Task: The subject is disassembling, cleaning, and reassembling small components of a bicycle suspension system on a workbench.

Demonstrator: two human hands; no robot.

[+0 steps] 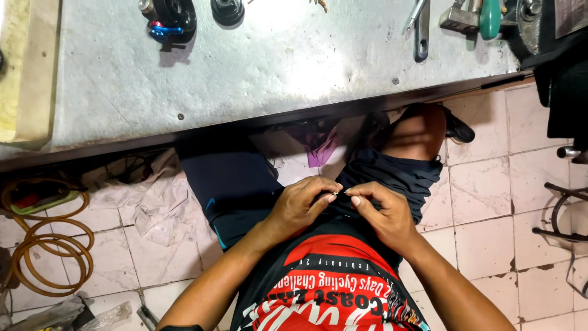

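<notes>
Metal part (335, 193), tiny and pale, sits pinched between the two hands in front of the person's lap, below the edge of the workbench (245, 67). Going by size: the grey metal workbench fills the top of the view, with a spanner (421, 34), a green-handled tool (490, 18) and a dark round fitting with a blue clip (171, 18) lying on it. Beneath it is the pale tiled floor (484, 184), where a coil of orange hose (49, 245) lies at the left beside crumpled cloth (147, 196).

Both hands meet at the middle. The left hand (300, 205) is closed, its thumb and forefinger tips pressed on the part from the left; the right hand (383, 214) is closed too, its fingertips coming in from the right and touching or almost touching the same spot. The part lies at the fingertips of both, a shade nearer the left hand's grip (the right thumb nail shows just beside it). Its long axis seems to run roughly left to right between the fingertips, though it is too small to be sure.

What the part is cannot be made out; most of it is hidden by the fingers, and the dark clothing behind it gives little outline. The right edge of the view cuts off a dark metal frame (560, 214).
</notes>
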